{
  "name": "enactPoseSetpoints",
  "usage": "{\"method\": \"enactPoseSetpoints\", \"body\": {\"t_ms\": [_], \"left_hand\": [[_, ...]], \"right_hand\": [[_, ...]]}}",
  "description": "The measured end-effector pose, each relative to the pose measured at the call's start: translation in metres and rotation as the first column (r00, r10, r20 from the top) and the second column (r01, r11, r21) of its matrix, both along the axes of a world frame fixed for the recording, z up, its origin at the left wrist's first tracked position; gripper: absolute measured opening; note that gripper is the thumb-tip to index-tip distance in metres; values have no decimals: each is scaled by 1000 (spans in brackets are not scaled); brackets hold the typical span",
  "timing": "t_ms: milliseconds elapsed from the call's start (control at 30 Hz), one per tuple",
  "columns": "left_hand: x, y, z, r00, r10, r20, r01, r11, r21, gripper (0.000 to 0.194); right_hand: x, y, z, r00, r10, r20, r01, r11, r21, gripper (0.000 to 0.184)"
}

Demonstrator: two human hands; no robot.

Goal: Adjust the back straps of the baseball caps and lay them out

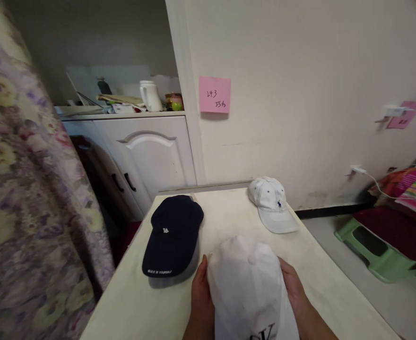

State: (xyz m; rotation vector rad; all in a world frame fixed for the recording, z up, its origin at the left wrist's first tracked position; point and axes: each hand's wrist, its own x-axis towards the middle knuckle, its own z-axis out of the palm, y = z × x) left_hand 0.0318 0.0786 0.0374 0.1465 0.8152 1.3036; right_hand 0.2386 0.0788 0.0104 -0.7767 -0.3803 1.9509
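Note:
Between my two hands is a white baseball cap [247,278] with dark letters on its front, at the near side of the table. My left hand [201,295] grips its left side, thumb up along the crown. On the other side, my right hand [295,288] holds the cap's edge; most of its fingers are hidden behind the fabric. To the left lies a navy baseball cap [176,236] with small white lettering, brim toward me. A pale baseball cap [270,203] with a small dark emblem sits at the table's far right corner.
The cream-covered table [222,212] stands against a wall bearing a pink note [214,95]. A floral curtain [34,189] hangs at left, before a white cabinet [151,156] with a white jug [151,96] on top. At right is a green stool [367,250].

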Motion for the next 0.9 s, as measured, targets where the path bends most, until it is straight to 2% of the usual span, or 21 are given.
{"method": "enactPoseSetpoints", "body": {"t_ms": [200,367,467,567,900], "left_hand": [[4,-3,0,997,-12,75,14,1000,-23,24],[3,2,0,993,48,106,-45,999,-28,20],[1,3,1,991,66,118,-63,998,-28,19],[0,3,0,990,61,125,-58,998,-29,20],[-3,4,-5,988,31,150,-25,999,-46,20]], "right_hand": [[-3,1,7,1000,0,-25,0,1000,16,41],[-3,-2,2,998,15,-62,-15,1000,2,51],[-2,-5,-2,988,71,-136,-79,995,-56,57],[-1,-6,-4,968,104,-228,-131,986,-103,53],[-3,-1,-2,947,80,-310,-110,991,-79,38]]}}
